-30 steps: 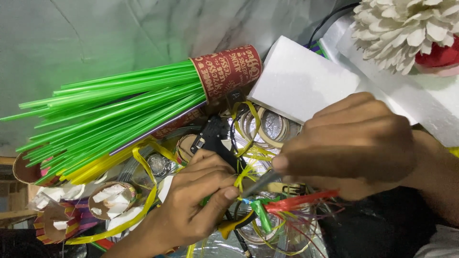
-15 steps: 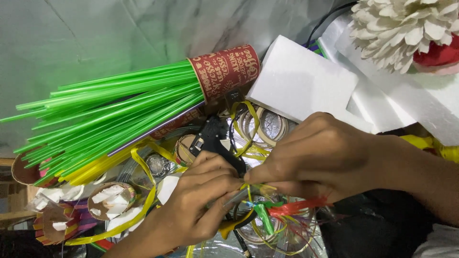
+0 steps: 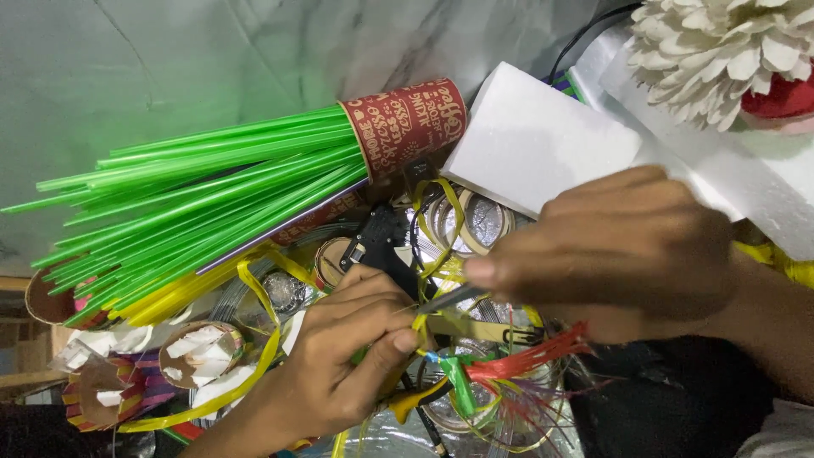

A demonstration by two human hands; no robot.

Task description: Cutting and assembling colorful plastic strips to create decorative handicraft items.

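My left hand [image 3: 343, 365] reaches in from the bottom and pinches a yellow ribbon strip [image 3: 421, 325] between thumb and forefinger. From the right, my right hand [image 3: 615, 250] hovers close above it, closed on a thin grey metal tool [image 3: 448, 298] whose tip meets the ribbon at my left fingertips. Just below the hands lies a bundle of cut red and green straw strips [image 3: 509, 365]. A black tool [image 3: 383, 246] rests behind my left hand.
A red paper cup [image 3: 407, 125] lies on its side with long green straws [image 3: 203, 199] fanning left. White foam blocks [image 3: 543, 140] and a white paper flower [image 3: 721, 51] sit at the upper right. Tape rolls [image 3: 479, 222], cut paper cups [image 3: 199, 356] and yellow ribbon loops crowd the middle.
My right hand slid left over the ribbon, then drew back right, uncovering the tool tip. My left hand kept its pinch and barely moved.
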